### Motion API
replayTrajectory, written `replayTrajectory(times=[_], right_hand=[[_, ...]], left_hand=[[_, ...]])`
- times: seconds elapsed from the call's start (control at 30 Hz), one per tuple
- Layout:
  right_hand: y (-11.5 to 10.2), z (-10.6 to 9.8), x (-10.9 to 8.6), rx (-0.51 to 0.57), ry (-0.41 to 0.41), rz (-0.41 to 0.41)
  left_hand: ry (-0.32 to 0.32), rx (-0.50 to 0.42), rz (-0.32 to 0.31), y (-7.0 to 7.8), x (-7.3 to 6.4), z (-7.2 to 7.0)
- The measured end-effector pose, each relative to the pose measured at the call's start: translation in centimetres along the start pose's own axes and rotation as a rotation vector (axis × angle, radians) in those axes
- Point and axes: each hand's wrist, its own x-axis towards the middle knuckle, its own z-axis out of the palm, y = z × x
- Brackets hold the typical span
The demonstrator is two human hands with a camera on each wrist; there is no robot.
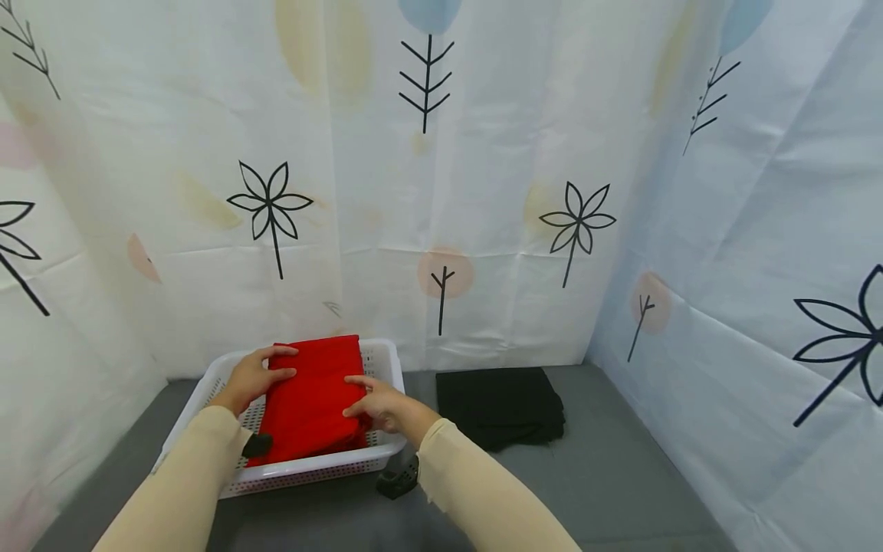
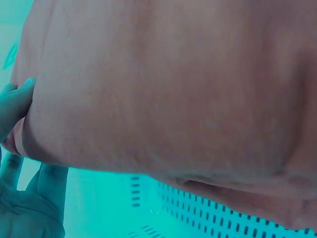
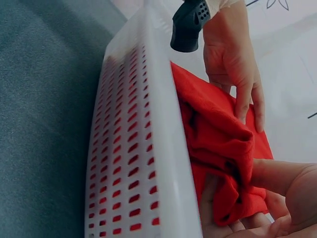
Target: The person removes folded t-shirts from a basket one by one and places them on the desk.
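A folded red cloth point(image 1: 317, 399) lies in a white plastic basket point(image 1: 396, 376), its folded layers showing at the near end in the right wrist view. My left hand point(image 1: 251, 379) holds the cloth's left edge; in the left wrist view the thumb point(image 2: 20, 101) lies on the upper face and the other fingers are lower, partly hidden. At the opposite edge, my right hand point(image 1: 386, 406) grips the cloth point(image 3: 218, 129), thumb above and fingers tucked under the folds in the right wrist view.
A folded black cloth point(image 1: 500, 406) lies on the grey table point(image 1: 607, 460), right of the basket. Patterned white curtains point(image 1: 483, 192) hang behind and along both sides. The basket's perforated wall point(image 3: 124, 148) rises beside my right hand. Dark wrist cameras point(image 1: 398, 479) hang under both wrists.
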Motion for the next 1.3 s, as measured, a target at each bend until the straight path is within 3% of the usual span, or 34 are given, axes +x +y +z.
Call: replayTrajectory(times=[0.33,0.6,0.9,1.3], right_hand=[[-0.7,-1.5,-0.8,0.072,-0.02,-0.014],[-1.0,-3.0,-1.4,0.124,-0.061,-0.017],[-1.1,-4.6,-2.4,0.127,-0.085,-0.035],[-0.8,-5.8,-3.9,0.146,-0.135,-0.089]], left_hand=[[-0.025,-0.053,-0.003,1.2,0.4,0.1],[-0.087,-0.152,-0.041,2.4,0.1,0.4],[-0.164,-0.207,0.009,3.5,0.0,0.7],[-0.211,-0.251,0.037,4.7,-0.8,1.4]])
